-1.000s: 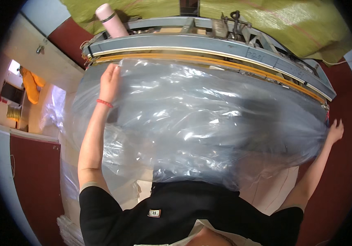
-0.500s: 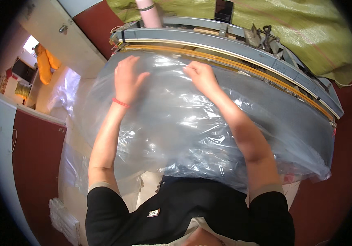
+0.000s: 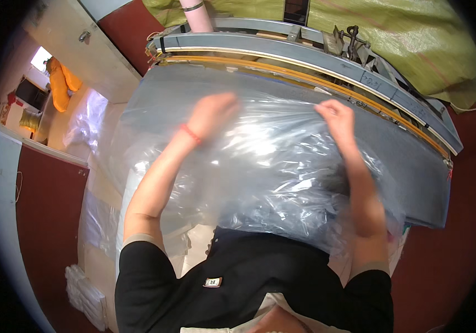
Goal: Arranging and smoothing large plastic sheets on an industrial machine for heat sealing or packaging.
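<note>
A large clear plastic sheet or bag (image 3: 271, 150) lies crumpled over the grey work table (image 3: 410, 166) and hangs down against my front. My right hand (image 3: 339, 117) pinches its far edge, and creases run from there across to the left. My left hand (image 3: 213, 116), with a red band at the wrist, is over the plastic left of centre. Its fingers are smeared by motion, so whether it grips the film is unclear.
Along the table's far side runs a long metal frame (image 3: 260, 47) with an orange strip and a clamp (image 3: 352, 41). A pink bottle (image 3: 196, 16) stands behind it. Stacked clear plastic packs (image 3: 85, 294) lie on the floor at lower left. An open door (image 3: 91, 50) is at upper left.
My right hand has moved right, drawing the plastic's edge with it. My left hand has moved right and slightly nearer. The plastic has come off the table's right end and bunched toward the middle.
</note>
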A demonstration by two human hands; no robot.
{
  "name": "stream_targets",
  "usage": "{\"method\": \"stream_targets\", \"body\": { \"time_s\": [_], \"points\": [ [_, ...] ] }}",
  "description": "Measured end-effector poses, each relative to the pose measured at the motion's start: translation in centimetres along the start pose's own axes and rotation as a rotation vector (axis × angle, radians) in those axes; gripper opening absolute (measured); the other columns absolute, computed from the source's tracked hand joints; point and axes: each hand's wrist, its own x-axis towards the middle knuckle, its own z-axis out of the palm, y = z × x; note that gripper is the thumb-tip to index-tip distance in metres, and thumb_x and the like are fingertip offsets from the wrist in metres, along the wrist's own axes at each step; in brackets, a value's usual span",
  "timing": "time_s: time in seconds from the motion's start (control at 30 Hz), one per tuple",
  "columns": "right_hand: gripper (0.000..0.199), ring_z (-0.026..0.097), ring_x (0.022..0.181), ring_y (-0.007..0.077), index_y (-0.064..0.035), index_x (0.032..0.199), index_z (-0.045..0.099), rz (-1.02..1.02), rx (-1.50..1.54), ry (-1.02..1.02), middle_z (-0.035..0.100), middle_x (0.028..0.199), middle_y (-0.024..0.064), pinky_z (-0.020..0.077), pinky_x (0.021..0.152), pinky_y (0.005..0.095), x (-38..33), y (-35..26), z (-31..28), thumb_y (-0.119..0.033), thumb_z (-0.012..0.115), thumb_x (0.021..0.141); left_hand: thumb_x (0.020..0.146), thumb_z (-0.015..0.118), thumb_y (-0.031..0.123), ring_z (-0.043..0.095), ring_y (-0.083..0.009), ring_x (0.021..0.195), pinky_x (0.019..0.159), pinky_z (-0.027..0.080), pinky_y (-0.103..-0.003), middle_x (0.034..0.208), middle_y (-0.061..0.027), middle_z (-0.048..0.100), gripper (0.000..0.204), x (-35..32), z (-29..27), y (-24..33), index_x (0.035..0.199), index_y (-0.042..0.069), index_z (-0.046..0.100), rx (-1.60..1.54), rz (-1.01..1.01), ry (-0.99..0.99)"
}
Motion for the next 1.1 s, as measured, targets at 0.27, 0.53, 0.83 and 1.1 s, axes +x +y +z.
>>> {"method": "stream_targets", "body": {
  "time_s": [0.27,0.53,0.83,1.1],
  "points": [
    [0.016,0.053,0.071,0.0075,-0.0005,0.080,0.062,0.198,-0.500,0.380,0.062,0.073,0.0037,0.0425,0.068,0.0230,-6.6,11.1,-27.3,-0.017,0.062,0.077,0.076,0.058,0.012,0.041,-0.0082,0.056,0.053,0.037,-0.027,0.055,-0.0022,0.042,0.011,-5.3,-6.1,-2.0,0.075,0.002,0.054,-0.375,-0.184,-0.870],
    [0.027,0.045,0.067,0.0081,-0.0006,0.079,0.060,0.353,-0.748,0.473,0.056,0.069,0.0014,0.0405,0.065,0.0238,-16.8,20.8,-45.6,-0.028,0.058,0.082,0.079,0.055,0.007,0.051,-0.0084,0.069,0.065,0.043,-0.023,0.070,0.0003,0.057,0.008,-5.1,-21.5,-6.0,0.081,0.000,0.057,-0.018,-0.480,-0.377],
    [0.037,0.051,0.064,0.0148,-0.0013,0.081,0.060,0.469,-0.882,0.587,0.061,0.071,0.0065,0.0422,0.065,0.0284,-18.1,20.8,-45.5,-0.038,0.059,0.079,0.075,0.058,0.010,0.053,-0.0255,0.096,0.082,0.042,-0.031,0.105,-0.0152,0.054,0.024,-2.8,-12.9,-3.2,0.097,0.002,0.056,0.545,-0.089,0.128],
    [0.034,0.053,0.067,0.0146,-0.0015,0.085,0.061,0.421,-0.858,0.553,0.062,0.075,0.0071,0.0427,0.067,0.0290,-19.1,22.3,-46.4,-0.035,0.058,0.080,0.076,0.054,0.013,0.058,-0.0306,0.088,0.077,0.046,-0.036,0.095,-0.0175,0.060,0.030,-12.4,-14.1,-19.3,0.106,0.009,0.056,0.938,-0.818,-0.463]
  ]
}}
